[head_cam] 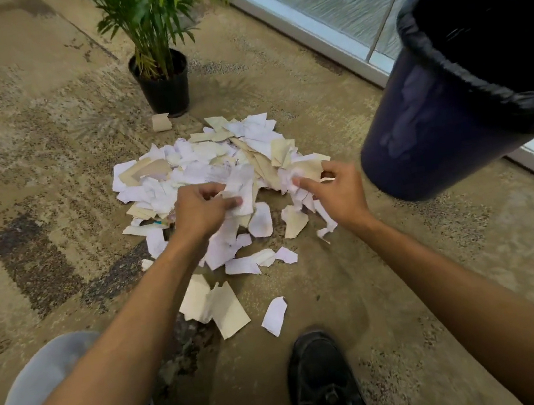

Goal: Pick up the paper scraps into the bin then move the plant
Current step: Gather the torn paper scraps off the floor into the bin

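Hands both clutch paper scraps (pixel 206 173) from the floor pile, left hand (pixel 200 208) and right hand (pixel 336 192) bunching fistfuls, since the bin (pixel 438 128) stands near the right for dumping.

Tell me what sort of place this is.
Probably an office or lobby: patterned beige carpet, a frosted glass wall with a pale frame, and a dark blue bin lined with a black bag.

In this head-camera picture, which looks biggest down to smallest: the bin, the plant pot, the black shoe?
1. bin, clearly largest.
2. black shoe, though it sits nearest the camera, which inflates it.
3. plant pot, farthest away, so its true rank against the shoe is unsure.
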A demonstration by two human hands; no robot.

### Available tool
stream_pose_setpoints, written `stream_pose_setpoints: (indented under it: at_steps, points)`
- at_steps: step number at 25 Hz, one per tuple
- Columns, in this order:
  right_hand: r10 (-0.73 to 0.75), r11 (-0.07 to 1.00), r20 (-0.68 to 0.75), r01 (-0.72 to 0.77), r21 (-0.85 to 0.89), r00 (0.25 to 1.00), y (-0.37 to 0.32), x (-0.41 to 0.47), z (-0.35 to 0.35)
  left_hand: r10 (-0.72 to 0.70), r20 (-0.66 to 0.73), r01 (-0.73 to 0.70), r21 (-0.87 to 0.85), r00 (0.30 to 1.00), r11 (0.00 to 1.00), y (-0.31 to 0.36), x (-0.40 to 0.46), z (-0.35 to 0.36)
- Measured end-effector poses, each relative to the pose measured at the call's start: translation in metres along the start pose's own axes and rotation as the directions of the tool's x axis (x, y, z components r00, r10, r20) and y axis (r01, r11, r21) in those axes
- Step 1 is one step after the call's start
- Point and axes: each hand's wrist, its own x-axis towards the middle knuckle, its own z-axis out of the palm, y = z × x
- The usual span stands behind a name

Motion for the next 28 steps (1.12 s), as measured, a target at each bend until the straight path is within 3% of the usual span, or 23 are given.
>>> stream_pose_setpoints:
  at_steps: [5,9,11,14,19,21,24,28]
  points:
    - [-0.164,0.982,-0.172,0.178,0.068,0.971,-0.069,0.007,-0.07,0.165,0.075,-0.151,-0.166,0.983,0.974,0.085,-0.014,0.053]
    - [-0.34,0.935,-0.389,0.354,-0.038,0.856,-0.118,0.023,-0.143,0.314,0.129,-0.281,-0.223,0.941,0.933,0.166,-0.021,0.101]
    - [-0.356,0.933,-0.492,0.33,-0.143,0.795,-0.129,0.034,-0.183,0.398,0.139,-0.364,-0.215,0.907,0.906,0.206,-0.027,0.132]
    - [-0.317,0.942,-0.564,0.183,-0.282,0.763,-0.124,0.05,-0.228,0.455,0.186,-0.436,-0.139,0.871,0.889,0.245,-0.036,0.179]
    - [-0.115,0.958,-0.491,-0.035,-0.286,0.864,-0.096,0.063,-0.253,0.422,0.333,-0.477,0.101,0.843,0.873,0.261,-0.037,0.235]
    - [-0.133,0.939,-0.487,-0.047,-0.34,0.863,-0.09,0.063,-0.25,0.363,0.398,-0.445,0.137,0.843,0.885,0.26,-0.034,0.241]
    - [-0.349,0.901,-0.5,0.138,-0.411,0.792,-0.093,0.053,-0.236,0.433,0.353,-0.488,0.08,0.83,0.869,0.252,-0.028,0.23]
    - [-0.588,0.786,-0.358,0.409,-0.463,0.725,-0.097,0.035,-0.199,0.527,0.238,-0.526,-0.074,0.816,0.847,0.22,-0.024,0.186]
